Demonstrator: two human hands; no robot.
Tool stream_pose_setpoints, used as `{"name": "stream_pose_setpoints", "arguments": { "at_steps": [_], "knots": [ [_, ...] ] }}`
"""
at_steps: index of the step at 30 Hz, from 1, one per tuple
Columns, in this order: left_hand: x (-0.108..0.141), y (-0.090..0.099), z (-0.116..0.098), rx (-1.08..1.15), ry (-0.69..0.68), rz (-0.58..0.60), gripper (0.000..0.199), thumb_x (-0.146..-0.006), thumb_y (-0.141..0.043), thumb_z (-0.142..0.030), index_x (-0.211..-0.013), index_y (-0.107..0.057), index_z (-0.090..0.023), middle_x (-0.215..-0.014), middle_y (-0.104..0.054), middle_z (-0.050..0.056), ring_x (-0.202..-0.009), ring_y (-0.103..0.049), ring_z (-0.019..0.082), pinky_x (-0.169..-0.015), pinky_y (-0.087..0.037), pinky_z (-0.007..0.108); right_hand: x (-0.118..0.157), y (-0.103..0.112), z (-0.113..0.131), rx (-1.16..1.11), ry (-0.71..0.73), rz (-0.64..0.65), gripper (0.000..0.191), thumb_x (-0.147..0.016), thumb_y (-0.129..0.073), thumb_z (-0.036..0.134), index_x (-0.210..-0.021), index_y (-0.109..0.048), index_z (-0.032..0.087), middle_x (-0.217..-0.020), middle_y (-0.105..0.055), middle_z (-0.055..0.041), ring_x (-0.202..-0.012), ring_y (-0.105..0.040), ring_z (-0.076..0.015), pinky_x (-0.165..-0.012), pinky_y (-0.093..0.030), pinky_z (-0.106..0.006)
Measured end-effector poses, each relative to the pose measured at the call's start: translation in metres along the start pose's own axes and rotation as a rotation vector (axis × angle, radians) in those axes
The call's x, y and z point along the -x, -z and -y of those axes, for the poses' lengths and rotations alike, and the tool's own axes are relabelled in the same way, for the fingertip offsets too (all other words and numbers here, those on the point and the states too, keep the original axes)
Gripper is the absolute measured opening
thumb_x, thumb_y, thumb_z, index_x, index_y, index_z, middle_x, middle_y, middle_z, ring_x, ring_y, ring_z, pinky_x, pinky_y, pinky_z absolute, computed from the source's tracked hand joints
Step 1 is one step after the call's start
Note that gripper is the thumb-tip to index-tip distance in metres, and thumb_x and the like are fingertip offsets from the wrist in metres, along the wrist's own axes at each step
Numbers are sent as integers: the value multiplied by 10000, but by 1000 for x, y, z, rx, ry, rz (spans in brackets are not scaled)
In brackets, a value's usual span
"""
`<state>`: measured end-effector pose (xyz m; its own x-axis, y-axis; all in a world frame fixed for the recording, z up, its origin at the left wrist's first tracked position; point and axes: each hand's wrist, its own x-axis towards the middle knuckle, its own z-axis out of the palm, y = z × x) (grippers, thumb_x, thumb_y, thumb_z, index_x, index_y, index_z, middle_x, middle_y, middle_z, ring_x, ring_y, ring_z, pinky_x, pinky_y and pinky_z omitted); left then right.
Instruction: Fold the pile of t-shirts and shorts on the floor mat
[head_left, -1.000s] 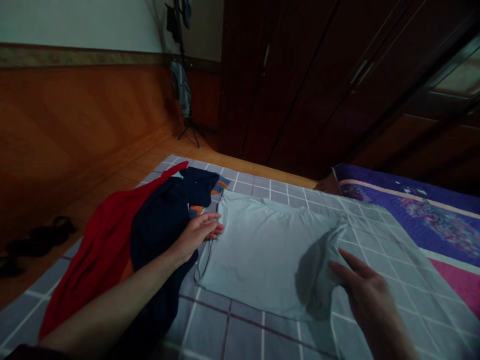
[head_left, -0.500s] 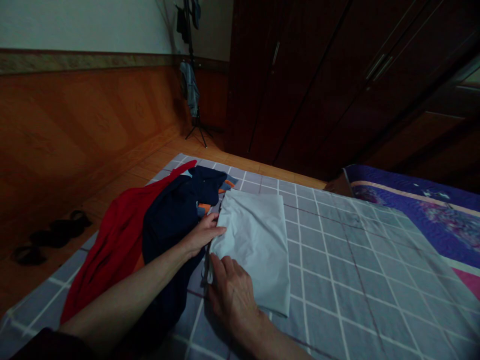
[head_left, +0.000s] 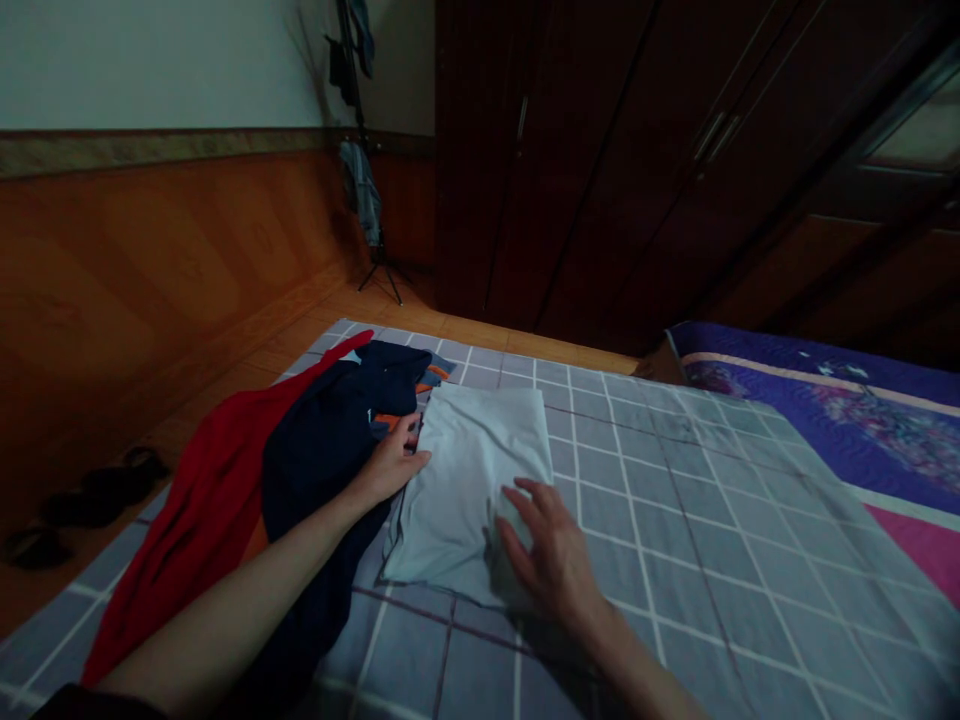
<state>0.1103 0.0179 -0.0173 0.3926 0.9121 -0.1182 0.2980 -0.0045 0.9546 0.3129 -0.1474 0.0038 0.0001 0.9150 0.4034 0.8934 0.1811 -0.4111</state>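
On grey checked sheet [head_left: 720,540], folded pale garment [head_left: 472,450]; left grip [head_left: 391,465], right grip [head_left: 553,552], fingers parted; dark wardrobe [head_left: 577,160] beyond

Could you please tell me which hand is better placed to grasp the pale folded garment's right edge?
Probably the right hand: it is over the pale garment, near that edge. The left hand is at the opposite edge, beside the navy clothing.

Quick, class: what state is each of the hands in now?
Left hand: at the pale cloth; grip can't be told.
Right hand: open, over the cloth.
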Motion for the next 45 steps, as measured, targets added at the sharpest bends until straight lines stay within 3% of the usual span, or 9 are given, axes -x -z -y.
{"name": "stream_pose_setpoints", "arguments": {
  "at_steps": [4, 8, 13, 22, 27, 30, 33, 40, 45],
  "knots": [
    [-14, -8, -2, -77, -33, -24, 605, -716, -615, -244, -1277, -412, -142, -920, -650, 59, -744, -652, 197, -673, -506, 311, -54, -2, -65, 99, -312, -117, 406, -880, -491, 371, -1130, -611, 74, -1074, -611, -173, -1009, -558, -272, -885, -448, -384],
    [-32, -17, -7, -165, -66, -100, 575, -683, -646, -191, -1229, -468, -170, -999, -656, 66, -916, -641, 234, -803, -492, 342, -98, -11, -101, 155, -399, -122, 429, -863, -502, 451, -1012, -679, 90, -945, -649, -157, -925, -579, -278, -823, -431, -367],
    [-43, -23, -5, -251, -102, -194, 497, -710, -625, -188, -1196, -520, -177, -1088, -638, 83, -1020, -608, 249, -888, -453, 355, -118, -24, -117, 210, -474, -131, 335, -875, -477, 365, -789, -692, 123, -821, -643, -131, -841, -567, -252, -718, -400, -319],
    [-45, -20, -8, -383, -110, -183, 440, -737, -593, -209, -1173, -557, -161, -924, -661, 54, -879, -635, 231, -852, -464, 367, -113, -32, -123, 251, -421, -177, 277, -877, -480, 315, -968, -652, 118, -888, -628, -126, -880, -527, -253, -821, -388, -357],
    [-21, -13, -21, -527, -145, -78, 652, -728, -622, -218, -1341, -417, -133, -1254, -569, 146, -1122, -564, 281, -990, -402, 416, -113, -25, -116, 232, -312, -185, 497, -870, -500, 305, -1296, -482, 50, -1217, -555, -191, -1115, -469, -298, -952, -357, -412],
    [5, -5, -29, -764, -157, -1, 698, -792, -577, -250, -1426, -302, -150, -1425, -402, 167, -1245, -470, 303, -1032, -371, 434, -112, -23, -106, 211, -35, -19, 502, -903, -484, 340, -1361, -443, 140, -1448, -381, -127, -1314, -314, -274, -1055, -270, -406],
    [40, -3, -34, -928, -239, 26, 599, -844, -536, -251, -1410, -345, -200, -1430, -391, 135, -1266, -439, 297, -1033, -372, 440, -111, -28, -96, 201, 164, 163, 450, -918, -477, 403, -1308, -513, 182, -1432, -424, -102, -1324, -327, -279, -1073, -246, -441],
    [117, -37, -34, -999, -587, 380, 266, -833, -590, -175, -1094, -582, -227, -1233, -547, 72, -1137, -483, 250, -969, -401, 385, -108, -34, -88, 226, 109, 139, 546, -928, -451, 448, -1369, -442, 128, -1480, -335, -154, -1361, -259, -328, -1092, -177, -503],
    [125, -56, -36, -996, -591, 308, 121, -892, -484, -121, -899, -584, -189, -1064, -573, 71, -952, -521, 217, -829, -421, 362, -106, -32, -93, 215, 94, 136, 519, -936, -440, 431, -1339, -474, 107, -1463, -354, -175, -1343, -291, -330, -1084, -207, -491]
  ]
}}
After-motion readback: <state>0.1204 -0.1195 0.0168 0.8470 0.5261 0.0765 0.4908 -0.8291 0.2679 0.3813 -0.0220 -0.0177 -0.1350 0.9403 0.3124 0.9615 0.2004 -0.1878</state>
